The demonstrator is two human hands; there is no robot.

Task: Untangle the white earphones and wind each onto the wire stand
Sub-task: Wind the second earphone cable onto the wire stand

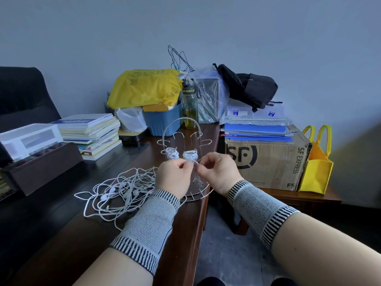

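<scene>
One view only, from up on the head, looking forward and down, close over the desk (169,234).

Office or study room, cluttered. My dark wood desk (144,234) along plain grey wall (268,34). Book stack (92,133) at desk's left edge, black chair (22,96) behind. Far edge: blue folders (257,132) on SF Express carton (268,162), backpack (249,85), water bottle (189,104), yellow bag (144,87).
</scene>
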